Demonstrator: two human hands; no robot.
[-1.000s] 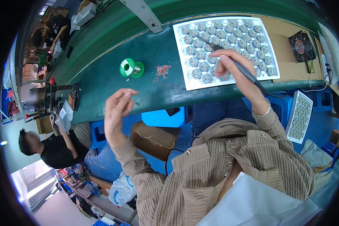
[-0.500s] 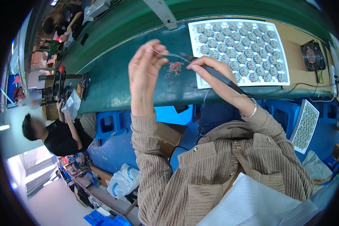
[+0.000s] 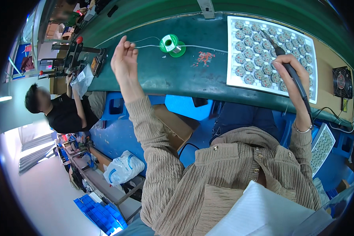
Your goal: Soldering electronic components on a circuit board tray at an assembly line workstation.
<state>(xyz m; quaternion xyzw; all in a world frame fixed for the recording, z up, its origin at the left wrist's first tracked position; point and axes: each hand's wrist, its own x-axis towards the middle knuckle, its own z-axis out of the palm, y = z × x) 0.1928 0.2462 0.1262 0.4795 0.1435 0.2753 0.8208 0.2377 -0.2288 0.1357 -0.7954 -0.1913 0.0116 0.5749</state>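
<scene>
My left hand (image 3: 126,59) is raised over the green bench mat, fingers curled together on a thin solder wire (image 3: 146,38). That wire runs back to a green-rimmed solder spool (image 3: 170,43) standing on the mat to the hand's right. My right hand (image 3: 293,70) grips a black soldering iron (image 3: 291,70), its tip pointing down over the far part of a white tray (image 3: 233,76). Rows of small round metal parts (image 3: 248,54) sit in the tray's pockets. Between spool and tray lies a loose pile of small red components with wire leads (image 3: 204,58).
A black fan (image 3: 342,82) stands at the right on brown board. A lever press (image 3: 72,51) stands at the left end of the bench, where another person (image 3: 67,112) in black handles a clear bag (image 3: 82,80). A cardboard box (image 3: 177,124) sits below the bench edge.
My hands have moved apart: the left went leftward, uncovering the spool, while the right carried the iron rightward over the tray. The view has shifted too.
</scene>
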